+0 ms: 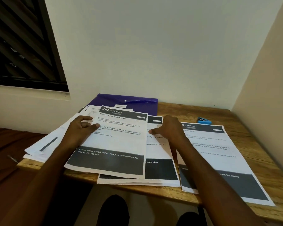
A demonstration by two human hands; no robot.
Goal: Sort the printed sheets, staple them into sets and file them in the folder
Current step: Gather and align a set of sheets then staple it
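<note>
Wooden table (245,137) carrying everything, with the purple folder (134,103) as landmark at the far edge against the wall. Closed by its snap, lying flat, partly covered by sheets. Just in front of the folder: the top sheet (114,142), headed 2437, resting askew over a second sheet (160,154). Left of the folder: a fanned, loose stack (44,144) overhanging the table edge. Right of the folder and nearer: a third sheet (219,154), also reaching past the front edge. Right of the folder, near its corner: a small blue stapler (204,120), untouched.

Left hand (82,128) pinching the left edge of the top sheet between thumb and curled fingers. Right hand (167,128) lying on the second sheet, thumb stretched out; fingers hidden, so no telling whether curled or flat.

Sorting apparently under way, nothing stapled yet. Risks: overhanging stack sliding to the floor if nudged; similar headers inviting pages mixed into the wrong set; skewed sheets stapled crooked unless squared first.
</note>
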